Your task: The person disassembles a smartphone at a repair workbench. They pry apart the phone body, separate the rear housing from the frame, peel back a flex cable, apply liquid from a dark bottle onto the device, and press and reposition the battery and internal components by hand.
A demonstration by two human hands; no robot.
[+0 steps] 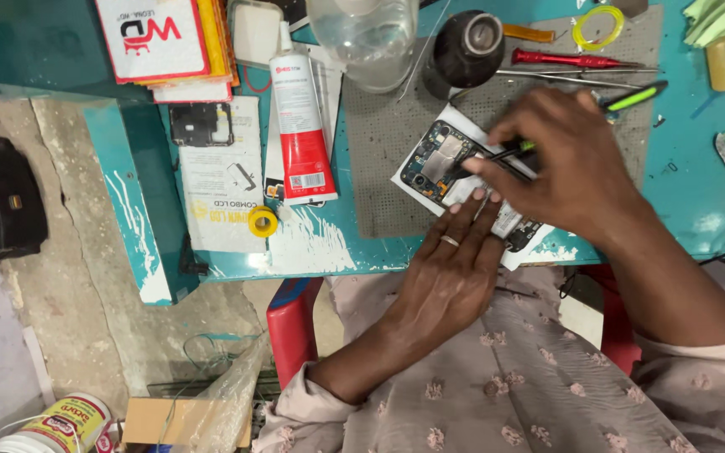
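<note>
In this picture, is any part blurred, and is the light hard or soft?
Head view: the right hand and its green-handled tool are a little smeared by motion; the left hand, pressing on the opened phone, and the glue tube are sharp. Light is soft and even, with faint shadows; slight glare on the clear jar. Table edges bow, a wide-lens distortion.

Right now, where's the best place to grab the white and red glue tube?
Probably the white upper body of the glue tube, coming from its left side. It lies flat, nozzle pointing away; the clear plastic container crowds the right near the top.
</note>
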